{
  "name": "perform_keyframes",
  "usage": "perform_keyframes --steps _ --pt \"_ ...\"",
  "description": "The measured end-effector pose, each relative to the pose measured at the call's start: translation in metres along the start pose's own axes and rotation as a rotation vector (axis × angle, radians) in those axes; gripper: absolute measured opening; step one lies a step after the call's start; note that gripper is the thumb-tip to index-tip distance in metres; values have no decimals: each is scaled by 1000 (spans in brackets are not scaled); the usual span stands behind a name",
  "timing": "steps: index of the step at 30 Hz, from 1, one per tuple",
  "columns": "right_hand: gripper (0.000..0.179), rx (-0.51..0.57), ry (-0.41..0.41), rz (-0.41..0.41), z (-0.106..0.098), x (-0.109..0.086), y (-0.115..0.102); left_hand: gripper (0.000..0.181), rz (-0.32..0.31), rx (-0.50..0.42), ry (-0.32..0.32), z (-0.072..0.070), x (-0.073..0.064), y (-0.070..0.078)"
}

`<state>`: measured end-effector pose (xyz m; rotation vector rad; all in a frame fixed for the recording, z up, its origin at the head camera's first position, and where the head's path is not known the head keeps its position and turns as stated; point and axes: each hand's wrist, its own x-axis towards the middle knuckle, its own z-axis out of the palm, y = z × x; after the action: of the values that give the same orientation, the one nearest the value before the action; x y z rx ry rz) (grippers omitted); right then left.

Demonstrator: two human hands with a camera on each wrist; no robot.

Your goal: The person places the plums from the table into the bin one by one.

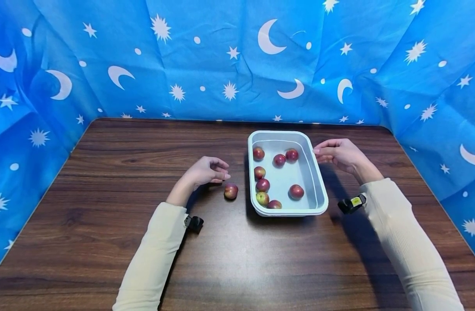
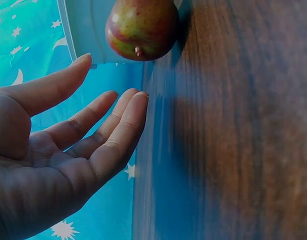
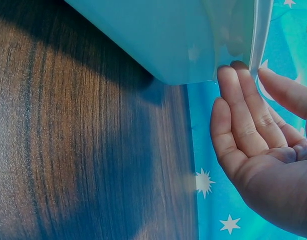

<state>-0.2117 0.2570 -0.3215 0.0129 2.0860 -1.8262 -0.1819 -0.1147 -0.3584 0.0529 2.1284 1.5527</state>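
Note:
My left hand [image 1: 208,171] hovers above the table with loosely bent fingers and holds nothing. Just beyond its fingertips, one small red-and-green fruit [image 1: 231,191], plum-like, lies on the wood; the left wrist view shows that fruit [image 2: 142,29] with a short stem stub, apart from the fingers. A white plastic tub [image 1: 320,203] stands to the right with several similar fruits inside, such as a red fruit [image 1: 296,191]. At the tub's right side my right hand [image 1: 344,156] pinches the rim, its thumb over the edge and fingertips [image 3: 228,75] against the wall beneath.
The dark wood-grain table [image 1: 105,181] spreads under everything. Behind it and at both sides hangs a blue cloth [image 1: 206,56] with white moons and stars. Black wrist cameras [image 1: 194,224] sit on both cream sleeves [image 1: 153,250].

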Motion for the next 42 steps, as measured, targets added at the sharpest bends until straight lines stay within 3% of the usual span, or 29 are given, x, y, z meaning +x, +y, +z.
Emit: perform_keyframes --steps 9,15,26,33,42 --pt "8 29 -25 8 0 0 0 38 3 -19 -50 5 -8 -2" --pt "5 -5 -19 29 -1 -2 -1 39 5 25 -59 8 -10 -4" --pt "6 6 -9 20 0 -1 -1 35 19 13 -86 15 -11 -8" --pt "7 -22 21 9 0 -1 -1 35 12 -9 -84 14 -11 -9" --pt "8 4 -8 -4 -1 -1 0 36 16 -24 -76 8 -12 -11"
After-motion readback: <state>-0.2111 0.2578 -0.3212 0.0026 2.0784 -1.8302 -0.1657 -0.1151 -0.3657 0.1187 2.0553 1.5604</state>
